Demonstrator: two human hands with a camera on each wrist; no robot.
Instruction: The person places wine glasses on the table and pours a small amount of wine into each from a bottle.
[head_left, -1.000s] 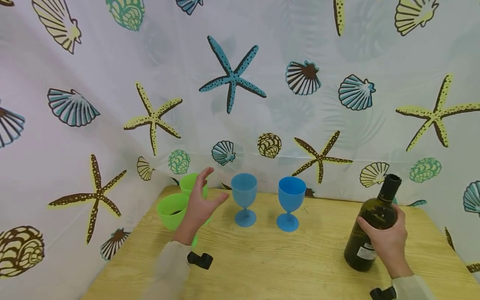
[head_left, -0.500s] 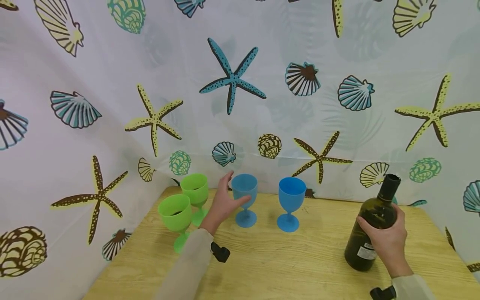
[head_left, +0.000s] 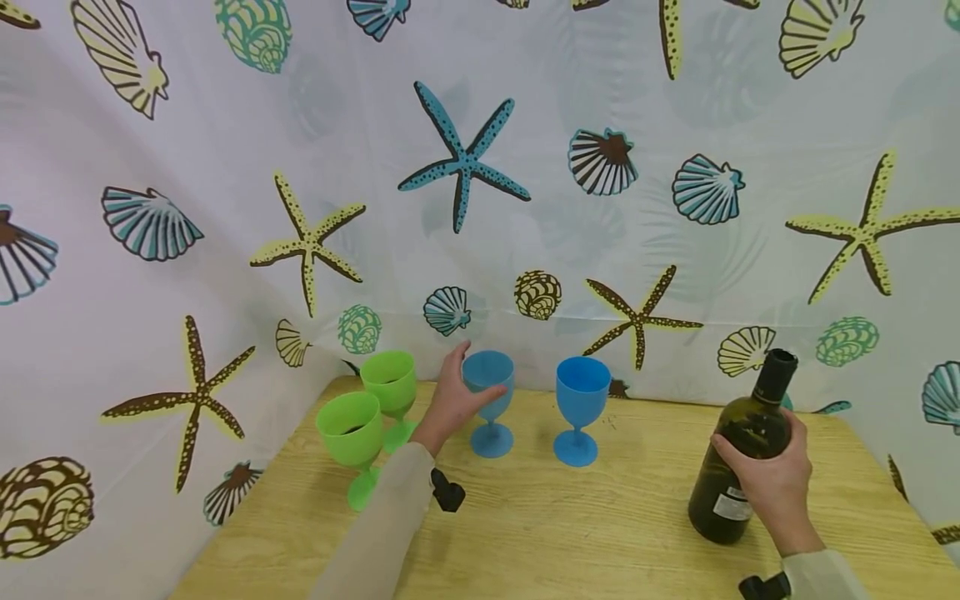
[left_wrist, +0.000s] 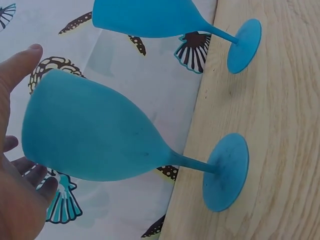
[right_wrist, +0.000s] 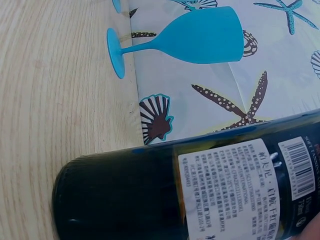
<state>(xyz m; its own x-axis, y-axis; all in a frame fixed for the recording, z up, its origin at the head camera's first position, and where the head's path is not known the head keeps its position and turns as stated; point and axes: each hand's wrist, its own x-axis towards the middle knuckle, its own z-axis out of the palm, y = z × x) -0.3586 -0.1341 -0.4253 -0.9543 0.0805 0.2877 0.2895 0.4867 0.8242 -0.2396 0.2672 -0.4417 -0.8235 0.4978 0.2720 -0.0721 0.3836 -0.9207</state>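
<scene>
My left hand [head_left: 457, 398] is at the left of the lighter blue goblet [head_left: 490, 379], thumb and fingers spread about its bowl. In the left wrist view the thumb [left_wrist: 22, 65] and the bent fingers lie on either side of the goblet's rim, with a gap visible at the thumb. That goblet stands upright on the table. A deeper blue goblet [head_left: 582, 392] stands to its right. My right hand [head_left: 776, 479] grips a dark wine bottle [head_left: 723, 492] round its body; the bottle is near upright, its mouth uncapped. Whether its base touches the table I cannot tell.
Two green goblets [head_left: 348, 429] [head_left: 390, 382] with dark liquid inside stand at the left, beside my left forearm. A curtain [head_left: 525, 225] printed with shells and starfish hangs along the back and sides of the wooden table [head_left: 570, 533].
My left hand has moved right, from in front of the green goblets to the lighter blue goblet, and has nearly stopped there. The right hand and bottle have stayed almost still.
</scene>
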